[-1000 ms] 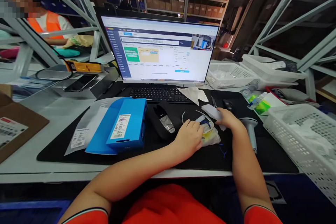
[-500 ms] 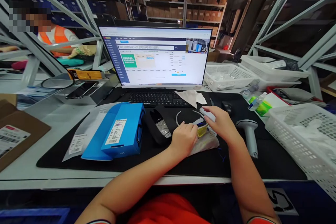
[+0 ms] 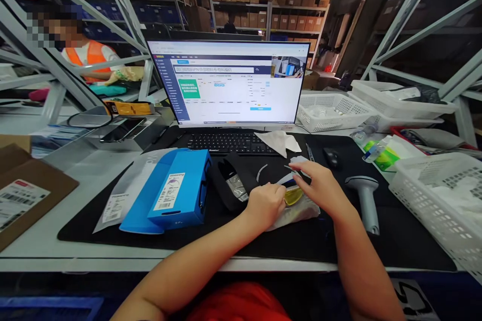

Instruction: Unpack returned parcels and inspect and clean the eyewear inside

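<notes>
Safety glasses point(image 3: 292, 196) with yellow lenses are held over a pale pouch point(image 3: 297, 214) on the black mat. My left hand point(image 3: 266, 204) is closed on one side of the frame and hides that part. With thumb and fingertips together, my right hand point(image 3: 318, 184) pinches at the other temple arm; a small whitish piece shows behind those fingers. Left of my left hand lies an open black glasses case point(image 3: 229, 185) with a clear plastic packet in it. Beside the case sits a blue box point(image 3: 181, 190) with a white label, its flap open.
A monitor point(image 3: 233, 85) and keyboard point(image 3: 226, 142) stand behind, with white cloths point(image 3: 280, 143) on the keyboard's right end. To the right are a mouse point(image 3: 332, 157), a barcode scanner point(image 3: 365, 200) and white baskets point(image 3: 433, 180). A cardboard box point(image 3: 33, 185) is at left; a co-worker point(image 3: 90, 57) stands beyond.
My right hand's fingers have closed in at the temple arm, and the whitish piece is less visible. The yellow lens shows more clearly. The whole view has shifted slightly.
</notes>
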Tool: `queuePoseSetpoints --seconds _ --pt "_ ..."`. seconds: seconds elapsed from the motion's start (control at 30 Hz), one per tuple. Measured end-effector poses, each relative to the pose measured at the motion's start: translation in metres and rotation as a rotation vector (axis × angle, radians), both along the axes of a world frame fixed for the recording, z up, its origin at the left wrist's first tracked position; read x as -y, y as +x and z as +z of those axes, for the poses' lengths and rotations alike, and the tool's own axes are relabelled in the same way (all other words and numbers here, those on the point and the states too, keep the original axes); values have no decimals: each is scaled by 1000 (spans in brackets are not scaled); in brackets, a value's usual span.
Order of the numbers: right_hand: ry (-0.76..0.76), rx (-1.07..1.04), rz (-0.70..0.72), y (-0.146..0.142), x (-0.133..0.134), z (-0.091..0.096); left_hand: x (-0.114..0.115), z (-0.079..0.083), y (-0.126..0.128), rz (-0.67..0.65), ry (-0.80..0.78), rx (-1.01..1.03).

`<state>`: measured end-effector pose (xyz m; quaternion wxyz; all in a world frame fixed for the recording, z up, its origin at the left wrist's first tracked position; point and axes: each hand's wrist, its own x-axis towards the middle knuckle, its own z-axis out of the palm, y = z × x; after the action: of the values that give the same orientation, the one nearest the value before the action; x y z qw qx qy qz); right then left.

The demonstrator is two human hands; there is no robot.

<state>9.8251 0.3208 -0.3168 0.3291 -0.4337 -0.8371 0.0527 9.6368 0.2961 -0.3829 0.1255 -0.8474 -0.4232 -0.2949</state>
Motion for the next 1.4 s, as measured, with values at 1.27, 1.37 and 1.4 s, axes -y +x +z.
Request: queuePoseSetpoints --seconds 1.27,1.37,1.4 --pt "188 -531 -284 -17 5 -7 14 21 -28 -370 188 454" --pt "-97 -857 -128 -22 7 -8 10 25 -29 -353 48 545" --pt "-181 -926 -70 -25 7 -8 10 27 -30 -340 16 585"
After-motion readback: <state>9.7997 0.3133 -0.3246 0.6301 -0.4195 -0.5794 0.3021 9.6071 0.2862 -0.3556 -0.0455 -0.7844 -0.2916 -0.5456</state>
